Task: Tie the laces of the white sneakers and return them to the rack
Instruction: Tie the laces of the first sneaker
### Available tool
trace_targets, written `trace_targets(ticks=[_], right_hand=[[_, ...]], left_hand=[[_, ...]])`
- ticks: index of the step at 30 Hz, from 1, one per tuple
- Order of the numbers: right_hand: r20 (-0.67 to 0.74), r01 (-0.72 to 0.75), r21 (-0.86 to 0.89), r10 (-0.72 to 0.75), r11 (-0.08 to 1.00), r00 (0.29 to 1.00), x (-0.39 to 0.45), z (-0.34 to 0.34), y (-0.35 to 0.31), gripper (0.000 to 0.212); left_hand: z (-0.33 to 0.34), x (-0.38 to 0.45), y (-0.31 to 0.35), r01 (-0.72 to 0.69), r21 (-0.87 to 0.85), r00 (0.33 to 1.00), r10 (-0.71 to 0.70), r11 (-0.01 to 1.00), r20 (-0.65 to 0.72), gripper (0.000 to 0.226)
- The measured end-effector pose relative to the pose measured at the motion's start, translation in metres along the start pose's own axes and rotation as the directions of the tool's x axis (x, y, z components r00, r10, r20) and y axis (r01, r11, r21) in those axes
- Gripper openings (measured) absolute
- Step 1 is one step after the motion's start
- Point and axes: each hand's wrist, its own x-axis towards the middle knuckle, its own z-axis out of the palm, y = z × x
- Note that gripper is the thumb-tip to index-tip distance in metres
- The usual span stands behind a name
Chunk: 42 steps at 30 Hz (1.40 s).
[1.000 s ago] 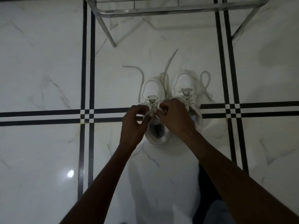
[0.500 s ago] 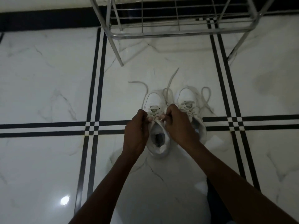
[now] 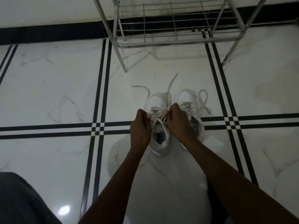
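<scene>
Two white sneakers stand side by side on the marble floor, toes pointing away from me. Over the left sneaker (image 3: pixel 159 139) both hands pinch its laces: my left hand (image 3: pixel 140 126) holds one strand at the shoe's left side, my right hand (image 3: pixel 178 122) holds the other at its right. Loose lace ends (image 3: pixel 169 85) trail onto the floor beyond the toes. The right sneaker (image 3: pixel 187 101) is partly hidden behind my right hand; a lace loop lies beside it. The metal rack (image 3: pixel 174 42) stands just beyond the shoes.
The floor is white marble tile with black double stripes (image 3: pixel 101 94) crossing left of the shoes. A black skirting (image 3: pixel 48 33) runs along the far wall. Dark grey cloth of my leg (image 3: pixel 21 199) fills the lower left corner.
The view has tilted up, showing more of the rack and wall. My hands have drawn slightly apart on the left sneaker's laces, still gripping them.
</scene>
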Motion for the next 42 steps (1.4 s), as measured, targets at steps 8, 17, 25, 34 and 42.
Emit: trace_targets(ticks=[8, 17, 25, 34, 42], right_hand=[[0.277, 0.044, 0.130, -0.079, 0.991, 0.958, 0.006, -0.009, 0.007, 0.020], [0.141, 0.212, -0.049, -0.203, 0.976, 0.969, -0.001, -0.007, 0.008, 0.011], [0.042, 0.163, -0.197, -0.158, 0.967, 0.987, -0.010, 0.003, 0.004, 0.007], [0.246, -0.165, 0.404, 0.066, 0.900, 0.967, 0.012, -0.017, -0.014, 0.022], [0.514, 0.066, 0.245, -0.187, 0.967, 0.837, 0.014, -0.043, -0.065, 0.018]], left_hand=[[-0.011, -0.003, -0.003, 0.074, -0.220, 0.980, -0.030, 0.973, 0.198, 0.018], [-0.008, 0.005, -0.001, -0.104, 0.076, 0.984, 0.092, 0.992, 0.151, 0.009], [-0.005, 0.004, -0.001, -0.079, 0.140, 0.996, 0.072, 0.987, 0.055, 0.004], [-0.023, 0.011, 0.015, 0.252, -0.362, 0.962, -0.194, 0.897, 0.189, 0.036], [-0.059, 0.051, 0.067, -0.091, -0.353, 0.984, 0.139, 0.931, 0.112, 0.036]])
